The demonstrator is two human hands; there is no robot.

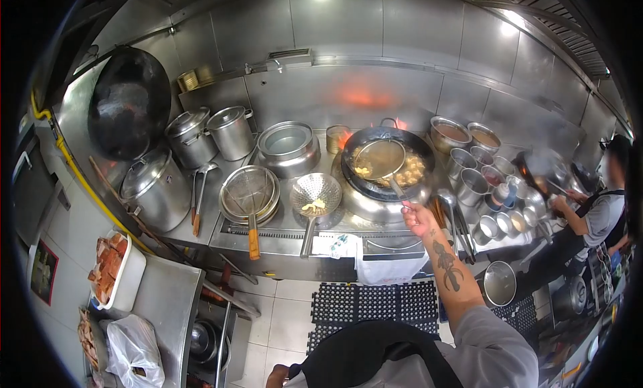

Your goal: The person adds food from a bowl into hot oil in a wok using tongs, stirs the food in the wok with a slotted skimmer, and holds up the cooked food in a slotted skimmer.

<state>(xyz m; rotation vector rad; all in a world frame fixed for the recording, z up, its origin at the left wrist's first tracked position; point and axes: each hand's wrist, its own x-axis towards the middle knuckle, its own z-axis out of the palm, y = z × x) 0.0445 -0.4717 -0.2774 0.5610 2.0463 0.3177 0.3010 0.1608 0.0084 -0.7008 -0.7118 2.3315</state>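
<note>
Strainer [380, 159] over wok [356, 180], ahead of right hand [418, 219], handle gripped

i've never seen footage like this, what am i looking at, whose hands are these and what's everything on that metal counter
There's no machine here: a person works with bare hands, and this single wide, curved picture comes from a camera on their head, looking forward and down. The right hand holds the handle of a mesh strainer, which is over a wok of food pieces, with flames behind it. The left hand is only partly visible at the bottom edge; I can't tell whether it holds anything. On the counter, left of the wok, a perforated ladle bears pale pieces; farther left stand lidded pots. Metal containers cluster on the right, where another person works.
</note>
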